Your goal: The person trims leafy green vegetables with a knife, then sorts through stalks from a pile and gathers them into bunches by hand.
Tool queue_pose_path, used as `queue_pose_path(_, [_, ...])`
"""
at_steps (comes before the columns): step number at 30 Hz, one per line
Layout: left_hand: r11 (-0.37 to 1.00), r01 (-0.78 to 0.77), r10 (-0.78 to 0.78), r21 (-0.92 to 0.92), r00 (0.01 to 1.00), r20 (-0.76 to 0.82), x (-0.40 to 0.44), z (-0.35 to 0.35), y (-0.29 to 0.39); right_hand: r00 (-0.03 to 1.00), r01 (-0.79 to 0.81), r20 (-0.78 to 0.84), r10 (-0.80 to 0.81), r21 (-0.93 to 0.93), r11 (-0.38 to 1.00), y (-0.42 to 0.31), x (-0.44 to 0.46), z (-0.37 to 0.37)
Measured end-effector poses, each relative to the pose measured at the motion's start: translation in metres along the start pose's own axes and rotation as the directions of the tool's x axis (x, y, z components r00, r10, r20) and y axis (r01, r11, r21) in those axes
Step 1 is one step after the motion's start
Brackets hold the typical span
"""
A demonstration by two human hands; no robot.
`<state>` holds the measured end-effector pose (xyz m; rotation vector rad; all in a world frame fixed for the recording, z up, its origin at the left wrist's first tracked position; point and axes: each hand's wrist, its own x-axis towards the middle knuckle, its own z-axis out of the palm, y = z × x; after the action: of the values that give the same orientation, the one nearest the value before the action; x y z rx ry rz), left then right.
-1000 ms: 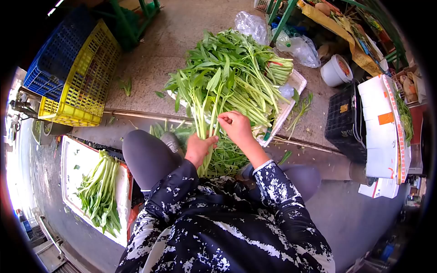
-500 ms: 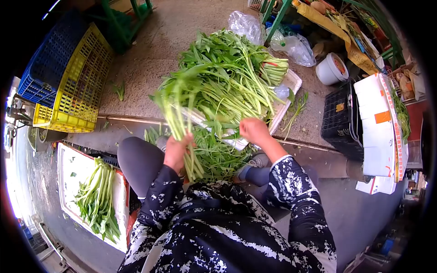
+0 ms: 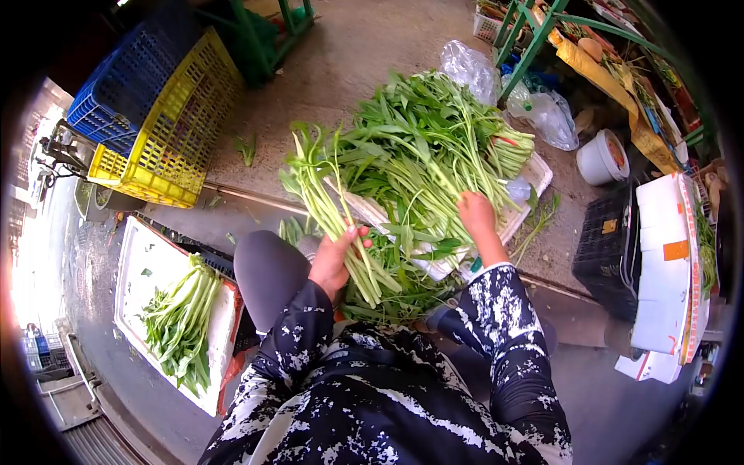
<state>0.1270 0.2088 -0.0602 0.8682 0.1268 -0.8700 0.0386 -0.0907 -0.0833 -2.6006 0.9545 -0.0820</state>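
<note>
My left hand is closed round a small bunch of water spinach stalks; the leafy ends point up and the cut ends hang below my fingers. At the near right side of a big pile of water spinach, my right hand has its fingers closed on a stalk; the fingertips are partly hidden. The pile lies on a white foam tray. One bundle at its right, with a red tie, shows its cut ends. Loose leaves lie between my feet.
Left of my knee, a white foam box lid holds more water spinach. Yellow and blue crates stand at the upper left. On the right are a white bucket, a black crate and a white foam box.
My right hand has moved from the tray's near edge onto the pile and closed on a stalk. My left hand's bunch has stopped blurring and hangs steadier. The view has shifted, too.
</note>
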Motion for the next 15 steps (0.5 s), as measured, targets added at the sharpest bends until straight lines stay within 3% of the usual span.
queue_pose_path(1, [1.0,0.013,-0.013,-0.002,0.999,-0.034,0.0,0.0,-0.003,0.991,-0.045,0.132,0.017,0.211,0.976,-0.01,-0.009,-0.004])
queue_pose_path(3, [0.991,0.062,-0.067,-0.116,0.997,-0.036,0.0,0.004,-0.006,0.979,-0.151,0.202,0.029,0.618,0.771,-0.033,-0.038,-0.006])
queue_pose_path(5, [0.991,0.073,-0.08,-0.113,0.995,-0.057,0.003,0.003,-0.014,0.952,-0.253,0.307,-0.009,0.798,0.547,-0.056,-0.073,-0.015])
queue_pose_path(9, [0.989,0.118,-0.119,-0.088,0.993,-0.007,0.002,0.007,-0.031,0.966,-0.176,0.247,-0.078,0.847,0.502,-0.073,-0.13,0.004])
queue_pose_path(11, [0.989,0.134,-0.137,-0.068,0.99,-0.036,-0.003,0.016,-0.037,0.975,-0.145,0.198,-0.099,0.911,0.387,-0.077,-0.15,0.019])
queue_pose_path(15, [0.994,0.108,-0.109,-0.025,0.991,-0.072,-0.013,0.027,-0.044,0.993,-0.069,0.112,-0.047,0.839,0.54,-0.081,-0.168,0.028])
